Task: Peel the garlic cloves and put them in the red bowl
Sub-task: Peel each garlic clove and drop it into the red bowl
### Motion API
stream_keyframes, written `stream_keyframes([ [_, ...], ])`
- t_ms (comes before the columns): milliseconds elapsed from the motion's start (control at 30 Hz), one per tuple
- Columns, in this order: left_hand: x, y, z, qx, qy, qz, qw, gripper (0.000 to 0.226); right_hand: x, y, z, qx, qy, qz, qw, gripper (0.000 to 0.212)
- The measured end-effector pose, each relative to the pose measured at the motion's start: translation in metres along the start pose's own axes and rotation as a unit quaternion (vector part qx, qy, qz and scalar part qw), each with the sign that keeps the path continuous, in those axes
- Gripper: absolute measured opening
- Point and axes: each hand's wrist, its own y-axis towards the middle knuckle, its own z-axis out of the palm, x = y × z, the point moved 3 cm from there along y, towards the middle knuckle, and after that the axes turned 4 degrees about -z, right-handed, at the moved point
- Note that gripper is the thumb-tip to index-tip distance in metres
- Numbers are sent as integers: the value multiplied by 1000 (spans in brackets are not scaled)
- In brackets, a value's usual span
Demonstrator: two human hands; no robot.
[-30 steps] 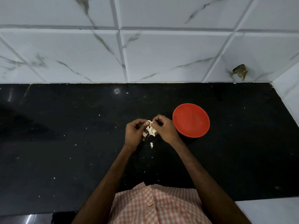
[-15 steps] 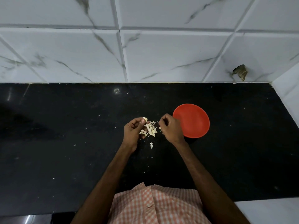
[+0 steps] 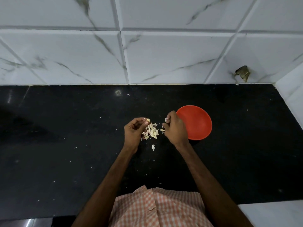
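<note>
On the black bench (image 3: 65, 136), just left of the red bowl (image 3: 200, 126), the peeling step is in hand. The left hand (image 3: 133, 130), fingers curled, pinches a pale garlic clove (image 3: 148, 120) at its fingertips. The right hand (image 3: 175, 128), likewise curled, pinches a scrap of skin (image 3: 166, 119) held apart from the clove. A pile of garlic pieces (image 3: 151, 131), skins or cloves not distinguishable, lies between the hands. The bowl appears empty. The next move probably calls for discarding the scrap and, if the clove is bare, carrying it rightward over the bowl's rim.

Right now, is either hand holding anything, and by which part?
The left hand pinches a garlic clove by one end, at its fingertips. The right hand pinches a scrap of peel.
</note>
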Motion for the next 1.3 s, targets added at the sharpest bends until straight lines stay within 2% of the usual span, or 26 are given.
stream_keyframes([
  [133,2,1,0,0,31,16,999,15,7,2,-1,-8,24,-26,999,14],
  [233,3,2,-1,-5,43,26,999,10,18,2,-3,-24,152,-54,987,10],
  [333,4,3,-1,-3,57,31,998,8,25,1,1,9,253,-53,966,10],
  [567,3,2,1,28,90,37,995,6,29,1,-1,20,163,-128,978,3],
  [733,5,1,3,41,96,30,994,5,27,3,-1,60,146,-124,980,5],
  [867,3,-1,5,41,64,21,997,5,25,2,3,56,205,-87,973,4],
  [1067,-3,-7,10,3,-71,-86,994,8,30,-3,16,33,311,7,950,4],
  [1300,-10,-7,14,50,-183,-151,970,19,35,-7,19,55,315,6,947,13],
])
